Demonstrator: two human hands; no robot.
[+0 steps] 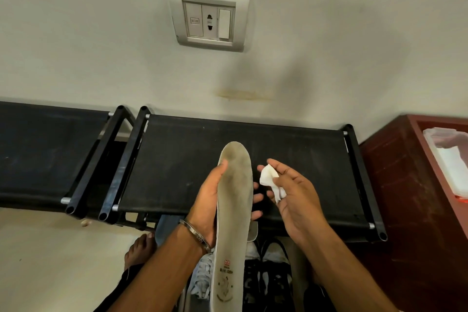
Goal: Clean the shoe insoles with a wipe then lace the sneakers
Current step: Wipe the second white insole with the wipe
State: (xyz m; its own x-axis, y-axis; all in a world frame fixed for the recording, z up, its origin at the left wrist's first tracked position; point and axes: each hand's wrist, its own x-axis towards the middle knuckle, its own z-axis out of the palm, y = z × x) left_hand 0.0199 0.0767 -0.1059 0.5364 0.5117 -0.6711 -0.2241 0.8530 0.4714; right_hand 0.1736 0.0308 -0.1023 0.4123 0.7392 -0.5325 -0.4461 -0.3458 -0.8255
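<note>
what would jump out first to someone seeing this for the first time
The long grey insole stands out first, held upright in the centre by the left hand, its toe end darkened with grime. Just right of it, the right hand pinches a crumpled white wipe, not touching the insole. Behind them runs a black fabric shoe rack, with a switch and socket plate on the wall above.

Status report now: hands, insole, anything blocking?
Left hand grips insole upright. Right hand pinches wipe, beside insole, not touching it. Nothing between them.
</note>
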